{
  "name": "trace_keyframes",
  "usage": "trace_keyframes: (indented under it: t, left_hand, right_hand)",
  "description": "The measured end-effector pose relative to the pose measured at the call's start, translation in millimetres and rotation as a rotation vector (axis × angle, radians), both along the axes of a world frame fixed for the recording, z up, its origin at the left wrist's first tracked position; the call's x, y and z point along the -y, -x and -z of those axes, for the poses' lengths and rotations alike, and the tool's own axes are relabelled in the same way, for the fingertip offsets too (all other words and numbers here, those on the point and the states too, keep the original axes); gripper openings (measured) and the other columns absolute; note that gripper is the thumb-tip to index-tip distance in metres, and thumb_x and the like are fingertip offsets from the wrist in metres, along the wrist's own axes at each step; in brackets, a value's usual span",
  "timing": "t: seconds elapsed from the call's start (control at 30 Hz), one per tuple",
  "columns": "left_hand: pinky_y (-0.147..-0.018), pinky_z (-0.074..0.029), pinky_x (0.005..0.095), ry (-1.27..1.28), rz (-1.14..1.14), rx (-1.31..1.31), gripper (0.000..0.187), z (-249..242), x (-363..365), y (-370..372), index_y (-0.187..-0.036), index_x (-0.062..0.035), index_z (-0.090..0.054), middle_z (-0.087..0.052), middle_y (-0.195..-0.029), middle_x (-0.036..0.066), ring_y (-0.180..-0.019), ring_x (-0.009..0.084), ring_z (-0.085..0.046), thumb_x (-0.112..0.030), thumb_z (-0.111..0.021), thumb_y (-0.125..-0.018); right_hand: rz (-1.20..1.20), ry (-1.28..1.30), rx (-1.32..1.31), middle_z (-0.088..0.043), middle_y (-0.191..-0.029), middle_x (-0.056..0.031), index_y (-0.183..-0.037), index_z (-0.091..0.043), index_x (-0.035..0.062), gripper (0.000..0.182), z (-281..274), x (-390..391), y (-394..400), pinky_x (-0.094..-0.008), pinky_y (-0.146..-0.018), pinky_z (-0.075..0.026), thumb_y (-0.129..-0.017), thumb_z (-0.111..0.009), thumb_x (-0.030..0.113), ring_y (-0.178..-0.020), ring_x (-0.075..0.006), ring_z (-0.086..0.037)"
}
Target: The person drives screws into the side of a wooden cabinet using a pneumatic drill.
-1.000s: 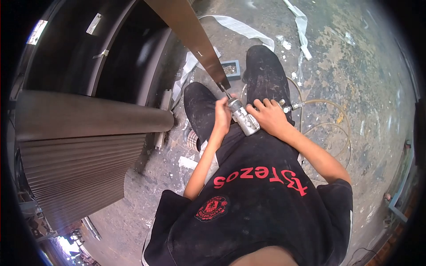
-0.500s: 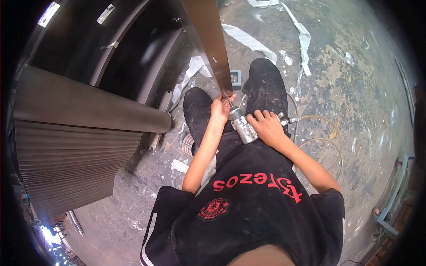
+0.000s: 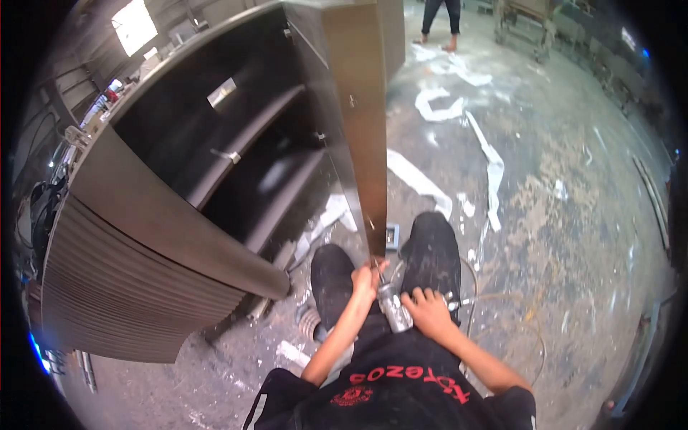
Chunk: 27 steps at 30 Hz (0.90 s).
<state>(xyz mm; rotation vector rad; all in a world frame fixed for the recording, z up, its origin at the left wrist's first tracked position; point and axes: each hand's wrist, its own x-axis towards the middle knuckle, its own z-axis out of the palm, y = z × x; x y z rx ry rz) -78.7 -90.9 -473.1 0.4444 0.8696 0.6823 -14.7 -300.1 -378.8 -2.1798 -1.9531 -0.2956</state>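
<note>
My right hand (image 3: 428,309) is wrapped round a silver pneumatic driver (image 3: 394,308) with a hose at its side. The driver's bit points up at the lower end of a tall brown door panel (image 3: 370,143). At that lower end my left hand (image 3: 368,278) has its fingers pressed together by the bit and the panel edge; what they pinch is too small to make out. The panel stands at the open front of a dark cabinet (image 3: 179,208) with shelves and a ribbed, curved side.
A small grey tray (image 3: 392,236) lies on the floor beyond the panel's lower end. White wrapping strips (image 3: 493,172) are strewn about. An air hose (image 3: 541,344) curls at the right. Another person's legs (image 3: 441,18) stand at the far top, near a cart (image 3: 527,21).
The view has tilted upward, so hands, driver and cabinet sit lower in the frame. The other person's legs and the cart have come into view. Both hands keep their places at the panel and driver.
</note>
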Motion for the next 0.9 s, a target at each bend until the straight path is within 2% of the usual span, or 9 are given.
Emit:
trace_keyframes:
  t: [0.07,0.23,0.33,0.43,0.53,0.63,0.73,0.83,0.9]
  left_hand:
    - [-0.09,-0.062,0.0444,0.043,-0.029,-0.003,0.022,2.3,-2.0,-1.2,-0.097,0.0198,-0.058,-0.063,-0.099,0.027,-0.093,0.0405,-0.068,0.004,-0.042,-0.099]
    - [-0.084,-0.064,0.0408,0.082,-0.072,0.01,0.024,-3.4,0.9,-0.9,-0.097,0.0203,-0.057,-0.063,-0.098,0.027,-0.091,0.042,-0.069,0.003,-0.04,-0.101]
    - [-0.079,-0.066,0.045,0.04,-0.055,0.006,0.033,0.7,0.9,-1.4,-0.103,0.0218,-0.055,-0.063,-0.1,0.028,-0.085,0.0396,-0.07,-0.006,-0.038,-0.107]
    - [-0.08,-0.066,0.0457,0.038,-0.061,0.014,0.034,5.1,0.2,-2.0,-0.102,0.0225,-0.054,-0.062,-0.099,0.027,-0.085,0.0396,-0.07,-0.007,-0.039,-0.107]
    - [-0.081,-0.066,0.0467,0.039,-0.068,0.003,0.033,5.3,-1.1,-2.6,-0.101,0.0235,-0.053,-0.062,-0.098,0.027,-0.084,0.0394,-0.069,-0.006,-0.039,-0.107]
    - [-0.085,-0.065,0.0442,0.072,-0.094,0.009,0.024,3.1,-2.3,-3.5,-0.105,0.0233,-0.052,-0.061,-0.105,0.03,-0.092,0.0428,-0.068,0.005,-0.036,-0.101]
    - [-0.087,-0.064,0.0462,0.069,-0.076,-0.015,0.026,-0.8,-2.4,-3.6,-0.109,0.025,-0.05,-0.059,-0.11,0.031,-0.093,0.0432,-0.067,0.007,-0.033,-0.1]
    - [-0.087,-0.064,0.0467,0.07,-0.039,-0.018,0.029,-5.5,-3.0,-1.4,-0.113,0.0261,-0.048,-0.059,-0.111,0.032,-0.094,0.0427,-0.067,0.007,-0.031,-0.101]
    - [-0.083,-0.066,0.0499,0.092,-0.043,0.01,0.027,-3.8,-5.2,-0.5,-0.106,0.0233,-0.05,-0.06,-0.103,0.029,-0.088,0.0404,-0.068,0.0,-0.036,-0.105]
  right_hand:
    - [-0.01,-0.022,0.011,-0.054,-0.089,-0.006,-0.106,-0.058,0.0145,0.022,-4.4,0.1,-0.1,-0.0405,-0.066,-0.046,-0.084,-0.059,0.017,-0.079,-0.0252,-0.059]
    - [-0.014,-0.017,0.014,-0.054,-0.088,-0.0058,-0.104,-0.058,0.0147,0.02,-4.1,-0.1,-0.5,-0.0394,-0.064,-0.046,-0.084,-0.06,0.017,-0.077,-0.0246,-0.059]
    - [-0.012,0.001,0.014,-0.054,-0.088,-0.006,-0.103,-0.057,0.0143,0.019,-3.9,-0.4,0.3,-0.0397,-0.064,-0.047,-0.084,-0.06,0.017,-0.078,-0.0249,-0.06]
    - [-0.013,0.015,0.009,-0.054,-0.088,-0.0061,-0.103,-0.057,0.0139,0.02,-5.8,-0.6,-0.3,-0.0396,-0.064,-0.047,-0.084,-0.06,0.017,-0.078,-0.025,-0.06]
    - [-0.017,0.02,0.008,-0.054,-0.088,-0.006,-0.103,-0.056,0.0137,0.021,-5.2,-0.9,0.0,-0.0393,-0.064,-0.048,-0.083,-0.061,0.016,-0.078,-0.025,-0.061]
    - [-0.009,0.054,-0.002,-0.055,-0.09,-0.0065,-0.107,-0.058,0.0147,0.024,-2.1,-1.3,-0.9,-0.0406,-0.066,-0.048,-0.083,-0.061,0.017,-0.08,-0.0259,-0.06]
    - [-0.008,0.077,-0.015,-0.055,-0.092,-0.0067,-0.109,-0.059,0.0153,0.026,-1.5,-0.8,-1.3,-0.0414,-0.068,-0.048,-0.083,-0.061,0.018,-0.082,-0.0265,-0.06]
    - [-0.004,0.085,-0.023,-0.054,-0.093,-0.0066,-0.109,-0.059,0.0153,0.026,-1.1,-1.2,-2.0,-0.0414,-0.068,-0.047,-0.083,-0.061,0.018,-0.083,-0.0265,-0.06]
    - [-0.009,0.069,-0.015,-0.054,-0.091,-0.0063,-0.108,-0.058,0.0146,0.025,-3.1,-1.5,-2.1,-0.0405,-0.067,-0.047,-0.083,-0.061,0.017,-0.081,-0.0258,-0.06]
